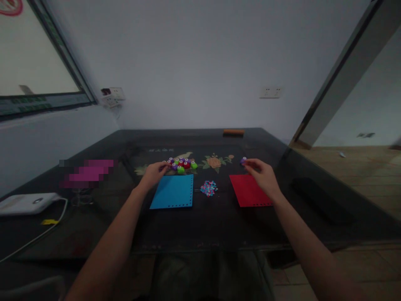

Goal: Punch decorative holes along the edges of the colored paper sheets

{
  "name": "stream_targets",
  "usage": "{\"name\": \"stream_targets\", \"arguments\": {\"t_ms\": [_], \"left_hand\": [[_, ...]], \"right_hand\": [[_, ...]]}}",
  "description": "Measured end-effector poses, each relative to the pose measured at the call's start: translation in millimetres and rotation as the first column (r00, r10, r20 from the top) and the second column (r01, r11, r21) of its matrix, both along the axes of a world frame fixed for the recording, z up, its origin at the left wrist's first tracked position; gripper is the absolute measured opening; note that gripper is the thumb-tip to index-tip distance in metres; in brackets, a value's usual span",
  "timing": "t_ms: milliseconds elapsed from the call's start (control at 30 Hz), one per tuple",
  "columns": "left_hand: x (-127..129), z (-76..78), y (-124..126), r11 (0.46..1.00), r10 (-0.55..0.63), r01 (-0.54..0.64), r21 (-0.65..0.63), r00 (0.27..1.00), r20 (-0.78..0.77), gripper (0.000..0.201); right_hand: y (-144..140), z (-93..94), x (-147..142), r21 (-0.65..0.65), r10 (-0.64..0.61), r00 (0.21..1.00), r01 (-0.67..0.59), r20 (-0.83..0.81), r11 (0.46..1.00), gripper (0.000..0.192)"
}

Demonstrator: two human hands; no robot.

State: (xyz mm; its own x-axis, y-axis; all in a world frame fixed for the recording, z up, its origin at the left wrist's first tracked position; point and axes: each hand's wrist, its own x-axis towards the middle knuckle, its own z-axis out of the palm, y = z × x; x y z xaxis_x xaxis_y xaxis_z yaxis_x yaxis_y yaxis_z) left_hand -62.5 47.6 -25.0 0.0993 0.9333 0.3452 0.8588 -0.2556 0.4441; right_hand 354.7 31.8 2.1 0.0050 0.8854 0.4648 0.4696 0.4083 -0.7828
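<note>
Pinching lightly, the fingertips of the right hand (265,174) close on a small purple punch (243,160) at the far corner of the red sheet (249,190), the hand arched so its heel hovers over the paper rather than pressing it flat. That punch sits well apart from the others, just beyond the sheet's top edge.

Across the table, the left hand (154,173) reaches to the near left edge of a cluster of little punches (181,164) in red, green and purple; its fingers look loosely curled against the outermost ones, though I cannot tell whether they actually grip any. Just below that hand lies the blue sheet (173,191), with a row of holes along its bottom edge, as the red one has too.

Between the 2 sheets is a small heap of pink and blue paper bits (208,187), likely the punched-out scraps, kept in 1 spot away from both papers.

All of it rests on a dark glass-topped table (219,225) with a flower pattern under the glass. A white device (28,203) with a cable sits at the left edge.
</note>
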Motion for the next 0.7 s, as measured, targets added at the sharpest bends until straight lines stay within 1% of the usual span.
{"name": "stream_targets", "arguments": {"t_ms": [67, 133, 167, 233, 333, 367, 400, 500, 567, 633, 700], "left_hand": [[1, 0.6, -1, 1.000, -0.019, 0.019, -0.017, 1.000, 0.018, 0.034], [3, 0.7, -2, 0.998, -0.050, 0.051, -0.027, 0.998, 0.023, 0.032], [4, 0.4, -2, 0.997, -0.063, 0.063, -0.032, 0.998, 0.013, 0.031], [4, -0.7, -2, 0.994, -0.094, 0.093, -0.055, 0.995, -0.020, 0.031], [2, -3.0, -2, 0.980, -0.168, 0.164, -0.117, 0.985, -0.033, 0.033], [2, -3.7, -2, 0.972, -0.193, 0.188, -0.143, 0.981, -0.023, 0.035], [1, -4.4, -2, 0.963, -0.213, 0.208, -0.169, 0.977, -0.012, 0.039], [0, -5.8, -3, 0.942, -0.240, 0.232, -0.244, 0.971, -0.002, 0.054], [0, -6.4, -3, 0.932, -0.252, 0.236, -0.274, 0.967, -0.026, 0.062], [0, -7.3, -3, 0.928, -0.274, 0.246, -0.279, 0.959, -0.066, 0.065], [0, -8.7, -2, 0.929, -0.289, 0.250, -0.273, 0.951, -0.111, 0.067]], "right_hand": [[13, 9.3, -35, 0.032, 0.094, 0.996, -0.094, 0.000, 0.995, 0.024], [27, 11.4, -71, 0.061, 0.175, 0.984, -0.177, 0.038, 0.982, 0.021], [34, 9.6, -89, 0.057, 0.212, 0.975, -0.215, 0.061, 0.975, 0.020], [44, 1.0, -121, -0.010, 0.264, 0.950, -0.266, 0.167, 0.964, 0.019], [49, -18.1, -156, -0.098, 0.271, 0.890, -0.253, 0.366, 0.963, 0.020], [48, -24.2, -164, -0.112, 0.261, 0.863, -0.236, 0.432, 0.965, 0.020], [47, -29.7, -169, -0.097, 0.238, 0.833, -0.219, 0.500, 0.971, 0.021], [42, -40.9, -175, -0.019, 0.165, 0.747, -0.199, 0.644, 0.980, 0.030], [40, -45.0, -175, 0.001, 0.158, 0.700, -0.221, 0.696, 0.975, 0.039], [39, -47.9, -175, -0.009, 0.175, 0.660, -0.247, 0.730, 0.969, 0.049], [38, -50.1, -176, -0.029, 0.192, 0.635, -0.259, 0.748, 0.966, 0.053]]}}
